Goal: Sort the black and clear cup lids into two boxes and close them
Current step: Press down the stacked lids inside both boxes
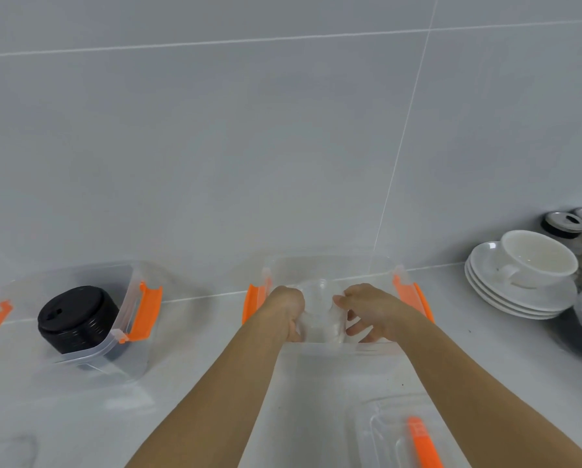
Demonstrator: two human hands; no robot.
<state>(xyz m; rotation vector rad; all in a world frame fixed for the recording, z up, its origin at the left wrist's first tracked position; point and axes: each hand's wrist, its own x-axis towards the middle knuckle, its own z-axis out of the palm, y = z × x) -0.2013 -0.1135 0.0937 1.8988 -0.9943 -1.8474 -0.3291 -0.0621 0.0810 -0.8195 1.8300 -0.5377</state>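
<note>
A stack of clear cup lids (321,314) is held between both hands inside the clear box (333,265) with orange latches, at the middle of the counter. My left hand (288,309) grips the stack's left side and my right hand (367,312) its right side. A stack of black cup lids (77,319) stands in a second clear box (127,336) with orange latches at the left. A clear box cover (394,430) with an orange latch lies near the bottom right.
A white cup (539,258) rests on a stack of white saucers (515,295) at the right. Two jars with black-rimmed lids (566,224) stand behind it by the tiled wall. Another clear cover (6,450) shows at the bottom left.
</note>
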